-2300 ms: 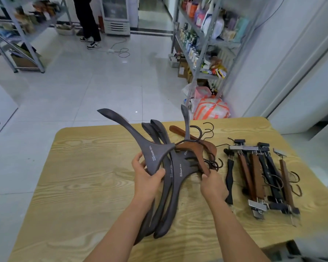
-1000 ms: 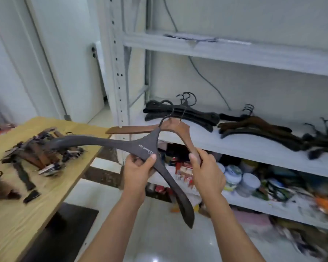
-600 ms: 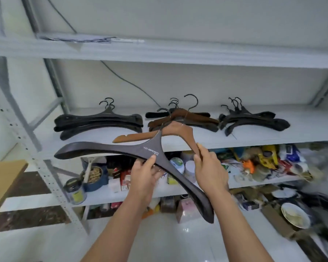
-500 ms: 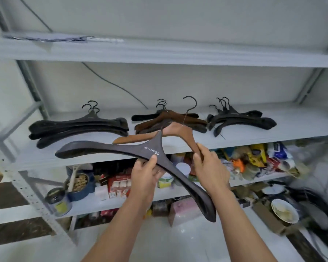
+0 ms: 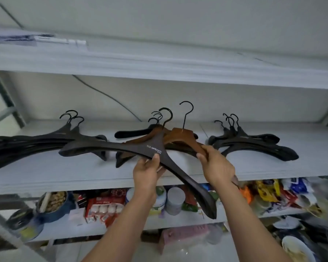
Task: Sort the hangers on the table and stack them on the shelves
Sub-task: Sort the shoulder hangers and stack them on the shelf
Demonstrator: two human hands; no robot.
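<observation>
A white shelf (image 5: pixel 45 176) spans mid-frame, bearing hangers in a left pile (image 5: pixel 27 148), a centre pile (image 5: pixel 133 133) and a right pile (image 5: pixel 257 146). Just in front of the centre pile, a dark hanger (image 5: pixel 112 148) is gripped at its neck by the left hand (image 5: pixel 146 173). A brown hanger (image 5: pixel 182 134) is gripped by one arm in the right hand (image 5: pixel 216 167).

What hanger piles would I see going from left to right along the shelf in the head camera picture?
left black pile → middle brown-and-black pile → right black pile
</observation>
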